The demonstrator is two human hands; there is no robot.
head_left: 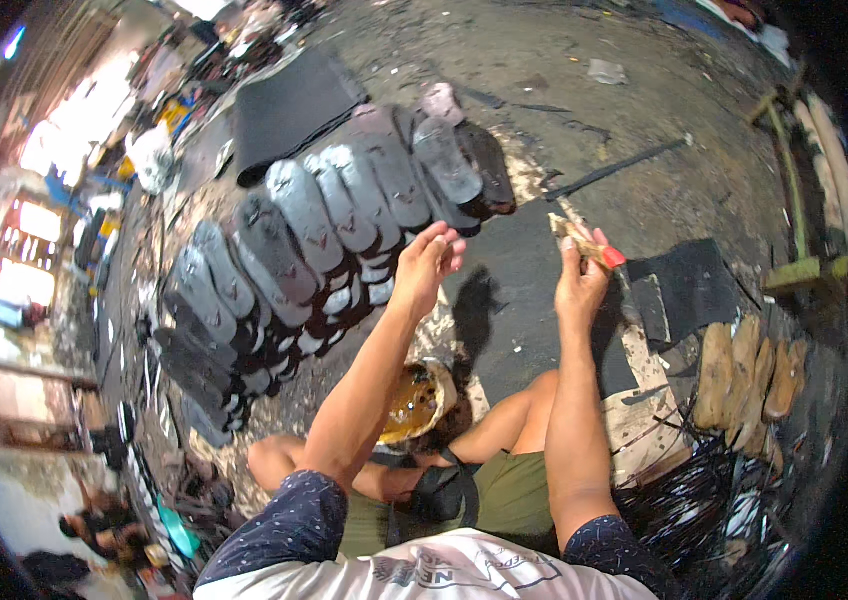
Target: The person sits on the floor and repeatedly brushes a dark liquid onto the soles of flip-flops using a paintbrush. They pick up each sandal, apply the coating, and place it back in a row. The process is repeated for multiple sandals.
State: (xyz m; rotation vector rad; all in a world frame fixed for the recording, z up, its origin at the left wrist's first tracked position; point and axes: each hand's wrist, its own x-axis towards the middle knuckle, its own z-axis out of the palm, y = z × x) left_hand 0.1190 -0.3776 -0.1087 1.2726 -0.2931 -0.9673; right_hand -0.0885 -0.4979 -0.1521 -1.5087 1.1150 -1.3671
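Note:
My left hand [431,258] is raised just in front of the near right end of the stacked soles, its fingers curled together. Whatever it may hold is hidden. Dark grey, foot-shaped sandal soles [302,215] lie in a row of overlapping piles to its left and beyond it. In my right hand [582,285] is a short brown stick-like tool with a red end [612,258], held between thumb and fingers above a black rubber sheet [514,300]. A round pot [446,378] of amber, glue-like liquid stands between my legs, below my left wrist.
Folded black sheet material [289,110] lies behind the soles. At right are another black sheet [689,290], wooden foot-shaped forms [734,375] and a heap of dark strips [709,490]. A green frame [804,275] stands at far right. Another person [99,530] is at lower left.

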